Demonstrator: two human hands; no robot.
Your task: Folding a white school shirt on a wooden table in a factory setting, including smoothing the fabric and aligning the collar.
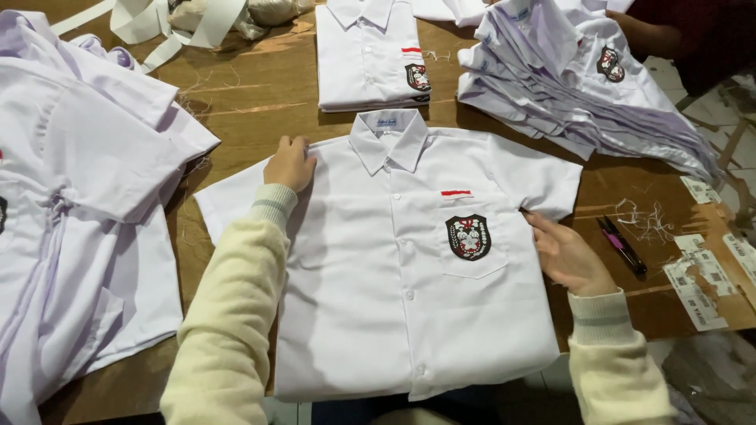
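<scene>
While the white short-sleeved cotton shirt lies buttoned on the brown wooden table, its shoulder is pressed flat by the left hand; its side edge is touched by the unclenched right hand.

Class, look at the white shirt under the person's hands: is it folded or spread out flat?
Spread flat. The white shirt lies face up, buttoned, both short sleeves out to the sides; the left hand and right hand rest at its edges.

white paper tags, table's right edge

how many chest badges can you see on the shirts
3: on the flat shirt under both hands, the folded shirt behind it, and the far-right pile. Others may be hidden.
</scene>
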